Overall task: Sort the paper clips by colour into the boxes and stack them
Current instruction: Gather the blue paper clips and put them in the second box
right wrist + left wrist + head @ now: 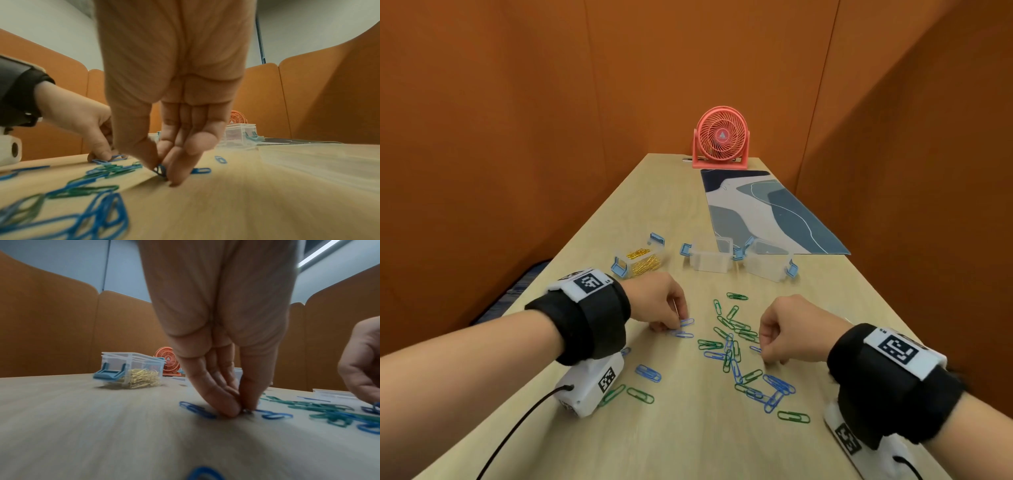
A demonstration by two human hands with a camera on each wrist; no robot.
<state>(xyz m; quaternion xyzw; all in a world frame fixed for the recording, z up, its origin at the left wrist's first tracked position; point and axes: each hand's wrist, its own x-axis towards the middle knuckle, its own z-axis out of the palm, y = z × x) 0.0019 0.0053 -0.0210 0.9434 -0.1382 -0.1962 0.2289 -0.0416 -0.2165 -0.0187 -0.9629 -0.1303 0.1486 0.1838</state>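
**Both hands down among the loose clips; one box filled with gold**

While both my wrists hang low over the wooden table (688,438), blue and green paper clips (736,353) lie scattered between and around my hands. Nearest me, a green clip (793,417) lies alone by my right wrist, and a pair of blue clips (648,372) lies just inside my left wrist.

My right hand (789,330) points fingers-down at the right edge of the heap. In the right wrist view thumb and fingertips (180,170) pinch a blue clip (160,169) against the tabletop.

My left hand (661,301) is likewise fingers-down, left of the heap. Thumb and forefinger press together at the table, with two blue clips (685,328) touching or just beside the tips; what is actually grasped I cannot tell, as the contact is blurred.

Beyond the hands stand three clear boxes with blue latches. The left box (637,262) holds gold clips. The middle box (709,255) and right box (768,260) sit close together, apparently without clips.

Farther back lie a patterned desk mat (767,212) and a pink fan (720,138).
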